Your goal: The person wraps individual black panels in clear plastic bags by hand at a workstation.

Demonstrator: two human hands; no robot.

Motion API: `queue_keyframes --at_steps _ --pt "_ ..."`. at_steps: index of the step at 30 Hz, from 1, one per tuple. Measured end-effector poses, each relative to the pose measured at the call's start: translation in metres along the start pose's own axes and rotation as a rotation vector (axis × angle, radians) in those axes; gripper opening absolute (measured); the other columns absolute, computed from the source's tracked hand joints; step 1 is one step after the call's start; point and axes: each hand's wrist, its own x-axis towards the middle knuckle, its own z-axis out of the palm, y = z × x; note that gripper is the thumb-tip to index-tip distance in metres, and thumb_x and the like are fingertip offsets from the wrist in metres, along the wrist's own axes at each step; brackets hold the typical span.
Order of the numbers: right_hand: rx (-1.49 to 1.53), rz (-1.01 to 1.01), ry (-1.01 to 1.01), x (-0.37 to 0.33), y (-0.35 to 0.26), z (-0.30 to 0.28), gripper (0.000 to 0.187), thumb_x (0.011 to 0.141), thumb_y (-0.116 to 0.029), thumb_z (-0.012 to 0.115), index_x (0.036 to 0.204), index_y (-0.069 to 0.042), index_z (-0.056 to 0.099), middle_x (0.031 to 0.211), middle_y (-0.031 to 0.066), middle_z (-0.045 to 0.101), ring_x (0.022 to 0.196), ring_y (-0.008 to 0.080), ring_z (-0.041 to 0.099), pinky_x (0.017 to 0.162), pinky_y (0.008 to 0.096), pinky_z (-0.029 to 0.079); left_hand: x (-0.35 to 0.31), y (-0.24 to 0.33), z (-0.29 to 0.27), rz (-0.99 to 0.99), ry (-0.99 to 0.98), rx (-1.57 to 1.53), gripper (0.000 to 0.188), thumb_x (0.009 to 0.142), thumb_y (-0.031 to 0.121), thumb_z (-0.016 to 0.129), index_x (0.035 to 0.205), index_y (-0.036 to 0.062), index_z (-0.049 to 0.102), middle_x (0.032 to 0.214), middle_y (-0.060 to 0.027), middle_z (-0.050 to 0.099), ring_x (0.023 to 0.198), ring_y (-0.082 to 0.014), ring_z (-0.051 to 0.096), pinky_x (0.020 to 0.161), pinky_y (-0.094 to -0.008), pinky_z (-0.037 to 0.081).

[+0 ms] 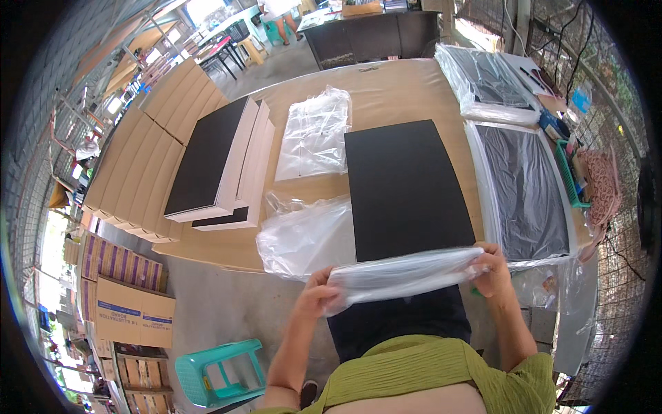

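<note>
1 clear plastic film (407, 274), lower centre, gripped at opposite ends by left hand (321, 292) and right hand (492, 270), presumably keeping it stretched; black board (412, 190) lies flat right of centre, likely for easy reach.

Brown table (396, 93), black board (410, 190), pale-edged stacks (210, 155), plastic bags (314, 138) — cartons (134, 162), perhaps

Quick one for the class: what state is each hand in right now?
Left hand: closed, holding one end of clear plastic.
Right hand: closed, holding the other end.
</note>
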Motion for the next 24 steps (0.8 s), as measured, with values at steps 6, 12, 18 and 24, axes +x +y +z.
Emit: queue_keyframes --at_steps 6,12,18,24 --pt "-1.243 -0.624 0.553 0.001 0.011 0.022 0.025 0.076 0.000 0.053 0.099 0.005 0.063 0.084 0.0154 0.058 0.073 0.0281 0.059 0.069 0.0367 0.047 0.038 -0.035 0.051 0.310 0.727 1.046 0.034 0.083 0.001 0.059 0.117 -0.0027 0.058 0.110 -0.0200 0.050 0.096 -0.0272 0.054 0.073 -0.0310 0.049" --pt "-1.317 -0.446 0.570 -0.003 0.014 0.017 0.033 0.076 0.001 0.056 0.108 0.004 0.064 0.099 0.0241 0.056 0.089 0.0397 0.059 0.083 0.0420 0.047 0.031 -0.034 0.060 0.283 0.641 1.461 0.056 0.076 -0.006 0.054 0.132 0.0010 0.053 0.122 -0.0289 0.041 0.113 -0.0403 0.047 0.095 -0.0395 0.041" --pt "-1.106 -0.399 0.623 -0.019 0.009 0.028 0.022 0.072 0.005 0.059 0.093 0.004 0.065 0.078 0.0107 0.062 0.075 0.0228 0.064 0.069 0.0312 0.049 0.008 -0.002 0.087 -0.062 0.706 1.111 0.064 0.075 -0.007 0.054 0.138 0.0084 0.050 0.124 -0.0250 0.047 0.117 -0.0343 0.049 0.097 -0.0373 0.040" --pt "-0.103 -0.090 0.285 -0.034 -0.007 -0.001 0.020 0.069 0.006 0.066 0.088 0.000 0.063 0.077 0.0075 0.065 0.066 0.0139 0.061 0.064 0.0277 0.048 -0.012 0.026 0.102 0.238 0.376 0.311 0.083 0.072 -0.001 0.061 0.148 0.0066 0.030 0.134 -0.0144 0.055 0.110 -0.0219 0.061 0.088 -0.0313 0.048"
